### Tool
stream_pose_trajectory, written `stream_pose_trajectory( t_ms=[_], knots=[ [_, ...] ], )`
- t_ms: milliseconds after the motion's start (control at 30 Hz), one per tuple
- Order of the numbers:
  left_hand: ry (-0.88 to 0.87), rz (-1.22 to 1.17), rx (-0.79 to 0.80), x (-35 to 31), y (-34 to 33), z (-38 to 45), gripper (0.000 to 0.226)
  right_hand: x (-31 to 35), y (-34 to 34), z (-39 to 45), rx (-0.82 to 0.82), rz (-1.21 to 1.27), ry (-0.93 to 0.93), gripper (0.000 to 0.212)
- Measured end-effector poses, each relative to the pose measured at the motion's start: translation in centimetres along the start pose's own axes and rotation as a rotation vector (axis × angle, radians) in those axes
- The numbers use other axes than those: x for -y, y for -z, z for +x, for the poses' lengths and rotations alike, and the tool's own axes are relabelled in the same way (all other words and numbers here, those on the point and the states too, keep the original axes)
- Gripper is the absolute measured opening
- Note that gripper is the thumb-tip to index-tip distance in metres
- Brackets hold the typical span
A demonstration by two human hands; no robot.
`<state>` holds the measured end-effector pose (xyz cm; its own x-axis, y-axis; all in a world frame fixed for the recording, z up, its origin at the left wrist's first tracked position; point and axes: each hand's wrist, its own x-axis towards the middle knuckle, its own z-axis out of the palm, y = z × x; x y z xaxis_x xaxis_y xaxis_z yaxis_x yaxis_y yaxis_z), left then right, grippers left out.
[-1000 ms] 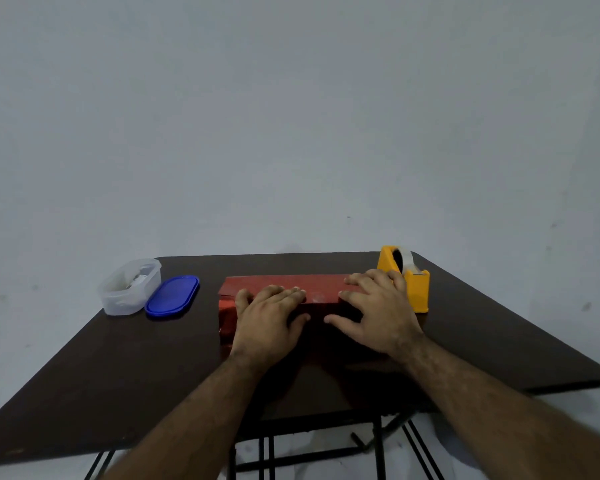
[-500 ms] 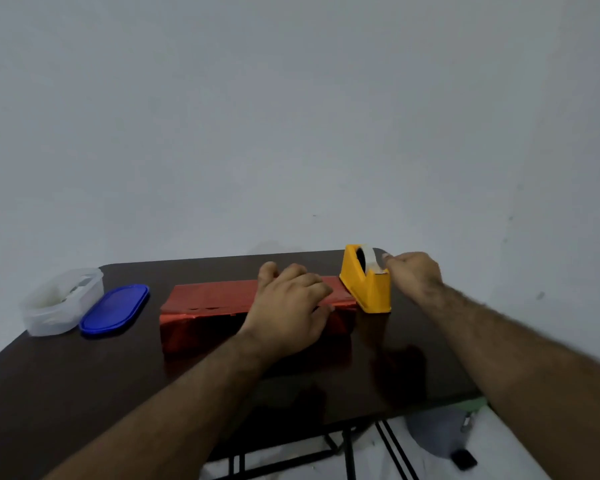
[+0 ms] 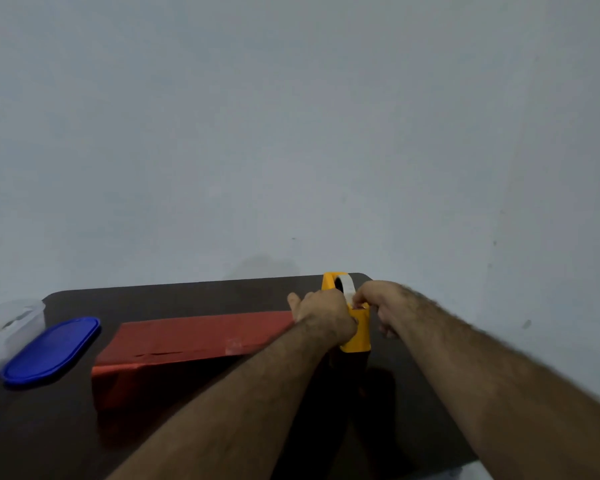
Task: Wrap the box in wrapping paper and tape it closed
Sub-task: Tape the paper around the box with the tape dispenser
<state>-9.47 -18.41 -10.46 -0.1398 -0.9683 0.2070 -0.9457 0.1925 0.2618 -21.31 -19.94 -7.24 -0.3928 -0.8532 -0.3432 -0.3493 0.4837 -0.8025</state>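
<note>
A long box wrapped in red paper (image 3: 194, 336) lies across the middle of the dark table (image 3: 174, 431), with a small piece of clear tape on its top near the front seam. Just right of it stands a yellow tape dispenser (image 3: 359, 332) holding a white tape roll (image 3: 347, 285). My left hand (image 3: 321, 315) grips the dispenser's left side, covering the box's right end. My right hand (image 3: 378, 299) pinches the tape end at the top of the dispenser with thumb and forefinger.
A blue oval lid (image 3: 51, 348) lies left of the box. A translucent plastic container (image 3: 6, 329) sits at the far left edge. A plain grey wall rises behind the table. The table's right edge runs just beyond the dispenser.
My left hand left the top of the box and moved right onto the dispenser. My right hand went from the box to the dispenser and now pinches the tape end.
</note>
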Motion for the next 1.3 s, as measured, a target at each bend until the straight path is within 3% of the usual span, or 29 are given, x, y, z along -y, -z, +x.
stream_pose_trajectory(
  t_ms=[200, 433, 867, 967, 1067, 1200, 1300],
  knots=[
    [0.071, -0.036, -0.052, -0.4, -1.5, 1.7, 0.021, 0.0, -0.3, 0.2, -0.128, 0.255, 0.127, 0.016],
    [0.061, 0.002, -0.068, -0.3, -1.9, 1.5, 0.029, -3.7, -0.1, -2.1, -0.146, 0.491, 0.144, 0.019],
    [0.023, 0.008, -0.048, 0.0, -1.1, 1.0, 0.023, -8.4, -4.1, -0.9, -0.289, 0.607, 0.250, 0.011],
    [0.022, 0.034, -0.026, -0.1, -0.8, 0.7, 0.025, -9.1, -4.8, -0.6, -0.363, 0.454, 0.186, 0.009],
    [0.018, 0.035, 0.011, -0.1, -0.3, 0.6, 0.013, -9.4, -5.1, -0.7, -0.354, 0.634, 0.224, 0.012],
    [0.088, -0.198, -0.049, 0.6, 1.0, 0.3, 0.025, -9.2, -4.5, -1.2, -0.228, 0.959, 0.227, 0.012],
    [0.106, -0.621, -0.075, 1.3, 2.2, -0.6, 0.019, -8.6, -4.2, -1.7, -0.128, 1.077, 0.198, 0.020]
  ],
)
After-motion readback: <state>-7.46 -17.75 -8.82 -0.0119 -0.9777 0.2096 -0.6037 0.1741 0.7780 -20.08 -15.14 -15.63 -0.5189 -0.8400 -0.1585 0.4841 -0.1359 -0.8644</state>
